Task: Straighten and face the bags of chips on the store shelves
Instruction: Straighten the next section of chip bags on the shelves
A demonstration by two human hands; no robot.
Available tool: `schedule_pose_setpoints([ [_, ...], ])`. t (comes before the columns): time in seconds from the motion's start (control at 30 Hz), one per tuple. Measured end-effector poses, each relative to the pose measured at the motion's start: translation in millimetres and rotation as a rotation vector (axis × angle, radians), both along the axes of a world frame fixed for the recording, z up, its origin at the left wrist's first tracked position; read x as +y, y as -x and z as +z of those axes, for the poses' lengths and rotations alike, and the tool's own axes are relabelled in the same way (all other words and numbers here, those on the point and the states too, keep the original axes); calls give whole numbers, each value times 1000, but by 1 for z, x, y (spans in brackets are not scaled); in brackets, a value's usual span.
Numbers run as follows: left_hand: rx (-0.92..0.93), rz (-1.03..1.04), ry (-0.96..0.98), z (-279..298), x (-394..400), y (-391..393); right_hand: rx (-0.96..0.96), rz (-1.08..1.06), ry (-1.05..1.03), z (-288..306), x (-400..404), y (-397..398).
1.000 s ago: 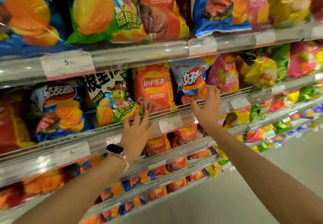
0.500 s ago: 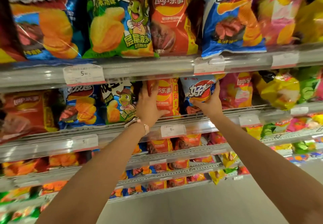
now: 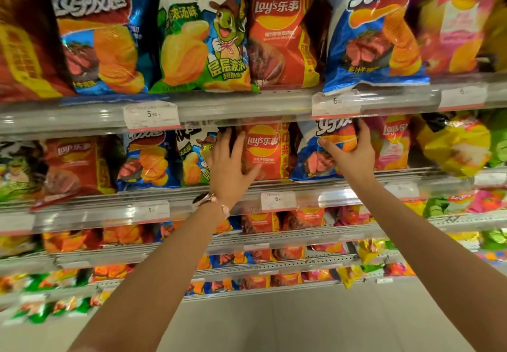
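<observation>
On the second shelf an orange-red Lay's bag [image 3: 270, 150] stands upright between a green cartoon bag [image 3: 194, 157] and a blue bag [image 3: 315, 157]. My left hand [image 3: 229, 167] grips the Lay's bag's left edge, fingers reaching into the gap behind it and thumb across its lower front. My right hand [image 3: 349, 151] holds the blue bag by its upper right side, thumb on the front, fingers curled behind. A pink Lay's bag [image 3: 392, 143] stands just right of that hand.
The shelf above [image 3: 247, 107] carries larger bags of the same kinds, with price tags on its clear rail. More chip rows fill the lower shelves [image 3: 274, 264]. A yellow bag [image 3: 455, 143] sits at the right. Pale floor lies below.
My left hand has slid from the shelf rail up onto the Lay's bag. My right hand has risen and closed on the blue bag. The view has moved closer and tilted up.
</observation>
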State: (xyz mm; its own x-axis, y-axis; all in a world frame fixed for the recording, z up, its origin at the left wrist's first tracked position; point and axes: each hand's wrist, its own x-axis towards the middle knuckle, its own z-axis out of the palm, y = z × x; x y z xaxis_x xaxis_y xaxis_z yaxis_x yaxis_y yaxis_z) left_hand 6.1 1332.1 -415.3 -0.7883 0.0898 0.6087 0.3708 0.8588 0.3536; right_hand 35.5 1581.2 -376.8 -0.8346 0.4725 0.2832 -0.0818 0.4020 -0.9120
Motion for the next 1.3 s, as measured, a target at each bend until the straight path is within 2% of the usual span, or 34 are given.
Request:
schedule_pose_setpoints([
  [0.07,81,165,-95,-10,-13,-5,-3,31,55,-4,-5,-5],
  [0.17,-89,357,-376,-11,-31,-4,-1,50,141,-14,-16,-9],
  [0.23,-253,356,-556,-8,-40,3,-13,67,170,-20,-25,-10],
  [0.33,-408,283,-677,-7,-51,16,-6,84,183,-24,-38,-10],
  [0.4,-423,273,-707,-5,-54,19,5,82,197,-24,-44,-9],
  [0.6,-315,268,-768,10,-51,10,8,74,194,-23,-57,-13],
  [0.9,-286,164,-707,23,-68,-24,-28,84,161,-17,-71,-23],
  [1.07,-234,177,-684,17,-107,-34,-58,113,187,-16,-94,-26],
  [1.3,-293,212,-658,23,-161,-56,-95,170,226,-15,-155,-20],
])
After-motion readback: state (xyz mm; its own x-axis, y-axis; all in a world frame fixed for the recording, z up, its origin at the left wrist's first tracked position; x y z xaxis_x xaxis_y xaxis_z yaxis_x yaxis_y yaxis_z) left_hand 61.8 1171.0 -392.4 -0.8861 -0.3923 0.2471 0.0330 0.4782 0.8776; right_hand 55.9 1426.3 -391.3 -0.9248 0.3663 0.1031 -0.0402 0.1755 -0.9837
